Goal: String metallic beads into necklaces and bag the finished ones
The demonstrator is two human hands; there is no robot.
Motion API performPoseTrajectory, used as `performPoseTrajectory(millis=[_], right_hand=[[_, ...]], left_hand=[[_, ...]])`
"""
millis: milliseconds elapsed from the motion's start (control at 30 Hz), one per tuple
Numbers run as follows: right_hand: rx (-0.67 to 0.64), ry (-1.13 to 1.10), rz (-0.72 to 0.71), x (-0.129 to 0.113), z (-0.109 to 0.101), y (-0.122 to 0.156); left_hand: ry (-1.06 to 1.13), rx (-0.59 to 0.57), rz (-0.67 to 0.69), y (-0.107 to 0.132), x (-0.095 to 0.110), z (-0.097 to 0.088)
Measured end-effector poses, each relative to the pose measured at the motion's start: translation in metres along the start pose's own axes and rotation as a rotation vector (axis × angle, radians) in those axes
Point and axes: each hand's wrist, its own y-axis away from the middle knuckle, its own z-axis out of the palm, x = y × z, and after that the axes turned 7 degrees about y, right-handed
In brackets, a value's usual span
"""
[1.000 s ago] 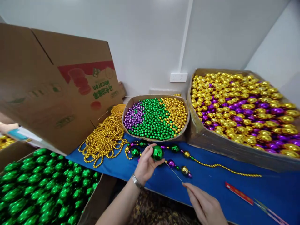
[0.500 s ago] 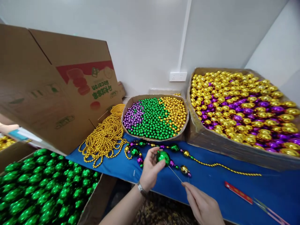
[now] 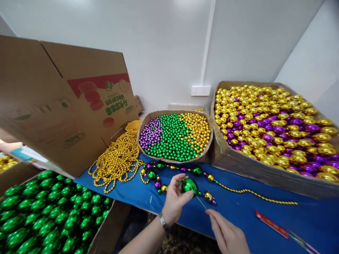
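Note:
My left hand [image 3: 175, 199] is closed round a large shiny green bead [image 3: 190, 187], thumb in front and fingers behind. A thin needle [image 3: 202, 203] runs from the bead's lower side to my right hand [image 3: 226, 231], whose thumb and forefinger pinch its other end. Just past my hands, a strand of mixed beads [image 3: 152, 174] in green, purple and gold curves over the blue cloth [image 3: 238, 225]. It leads on to a gold twisted bead section [image 3: 249, 192] at the right. A gold bead [image 3: 208, 196] lies close behind the needle.
Behind stands a shallow box [image 3: 174, 161] of small purple, green and gold beads. A bigger box [image 3: 265, 169] of gold and purple beads is at right, green beads [image 3: 39, 211] at left. Gold bead chains [image 3: 116, 160] lie beside a carton [image 3: 100, 141]. A red packet [image 3: 271, 224] rests right.
My left hand and the green bead have shifted a little right and down in view, closer to my right hand. Less of the needle shows between them.

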Motion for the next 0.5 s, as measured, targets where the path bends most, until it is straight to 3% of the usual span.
performPoseTrajectory(millis=[500], right_hand=[[0.052,0.069,-0.039,0.0094,0.0006,0.0066]], left_hand=[[-0.04,-0.029,-0.003,-0.0023,-0.0037,0.0072]])
